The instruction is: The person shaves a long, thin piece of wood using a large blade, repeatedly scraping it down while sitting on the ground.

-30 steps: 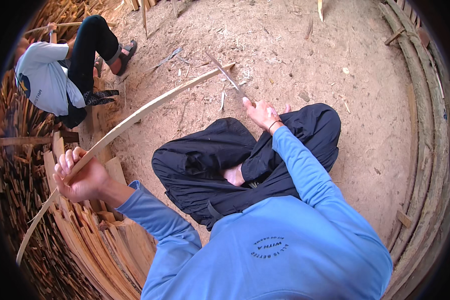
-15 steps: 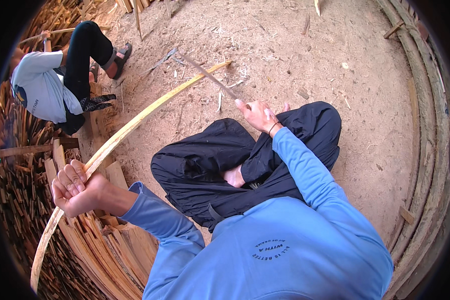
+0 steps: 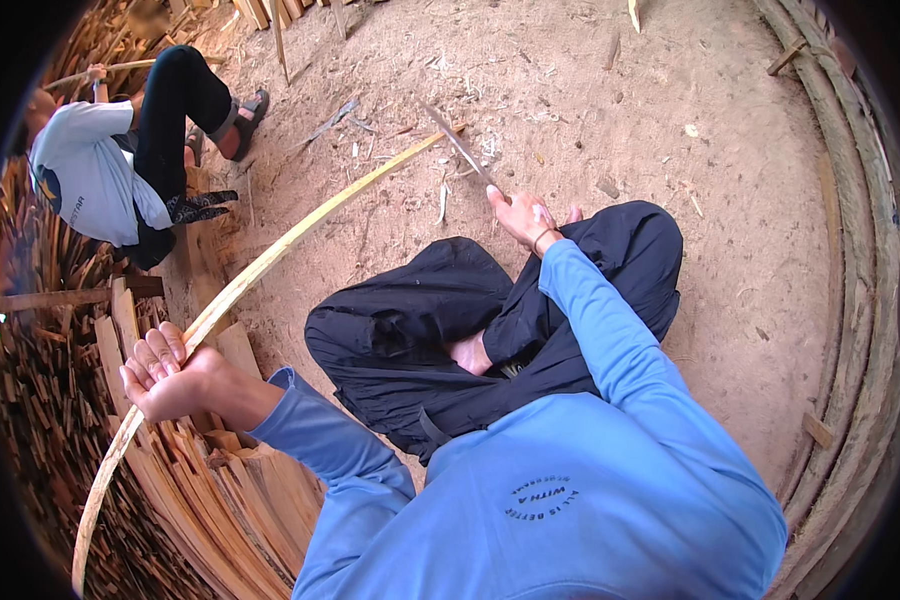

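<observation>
My left hand point(image 3: 175, 378) is closed around a long pale wooden strip point(image 3: 305, 228). The strip slants from the lower left up to the middle of the ground, and it looks bent through the fisheye lens. In front of my right knee my right hand point(image 3: 523, 220) grips a knife with a long narrow blade point(image 3: 457, 142). Its handle is mostly hidden in my fingers. The blade crosses the strip's far end in the picture; whether they touch I cannot tell.
Another person point(image 3: 100, 170) sits at the far left, holding a long stick. Stacked wooden slats point(image 3: 240, 500) lie by my left arm. Shavings point(image 3: 443, 200) are scattered on the dirt ground point(image 3: 740, 260). Long poles point(image 3: 850, 300) run along the right edge.
The knife blade has moved right, to the very end of the strip, and my right hand has shifted slightly right. My left hand and the strip have moved a little to the right.
</observation>
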`<action>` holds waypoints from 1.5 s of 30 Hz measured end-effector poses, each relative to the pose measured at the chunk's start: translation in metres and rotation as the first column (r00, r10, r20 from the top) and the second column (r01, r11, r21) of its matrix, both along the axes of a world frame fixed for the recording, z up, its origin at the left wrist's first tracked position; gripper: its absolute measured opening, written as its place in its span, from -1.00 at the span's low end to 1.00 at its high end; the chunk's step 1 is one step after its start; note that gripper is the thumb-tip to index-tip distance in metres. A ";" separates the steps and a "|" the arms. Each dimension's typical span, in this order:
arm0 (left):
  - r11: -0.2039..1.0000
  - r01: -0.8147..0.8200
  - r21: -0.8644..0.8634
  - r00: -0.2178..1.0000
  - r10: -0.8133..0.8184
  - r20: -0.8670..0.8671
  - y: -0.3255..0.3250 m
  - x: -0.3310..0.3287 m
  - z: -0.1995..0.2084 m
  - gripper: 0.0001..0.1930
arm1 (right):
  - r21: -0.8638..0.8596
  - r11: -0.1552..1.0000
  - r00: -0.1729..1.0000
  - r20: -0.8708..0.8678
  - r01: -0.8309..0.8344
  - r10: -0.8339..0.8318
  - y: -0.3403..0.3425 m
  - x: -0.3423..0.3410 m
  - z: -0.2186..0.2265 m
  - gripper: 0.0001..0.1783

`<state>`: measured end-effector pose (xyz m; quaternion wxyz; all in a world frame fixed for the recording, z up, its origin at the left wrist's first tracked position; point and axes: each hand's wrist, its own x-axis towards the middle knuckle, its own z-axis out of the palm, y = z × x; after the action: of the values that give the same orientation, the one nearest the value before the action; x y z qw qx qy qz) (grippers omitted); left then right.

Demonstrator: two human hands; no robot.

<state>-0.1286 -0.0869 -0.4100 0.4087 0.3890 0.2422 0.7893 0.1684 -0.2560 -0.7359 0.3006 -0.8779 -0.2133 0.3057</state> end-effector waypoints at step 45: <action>0.999 0.029 -0.023 1.000 -0.029 -0.011 0.009 -0.011 0.000 -0.58 | -0.041 0.999 0.982 -0.188 -0.011 0.003 0.005 0.001 0.026 -0.12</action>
<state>-0.1392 -0.0781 -0.4095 0.4230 0.3923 0.2481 0.7782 0.1697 -0.2514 -0.7099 0.2997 -0.8505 -0.1804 0.3928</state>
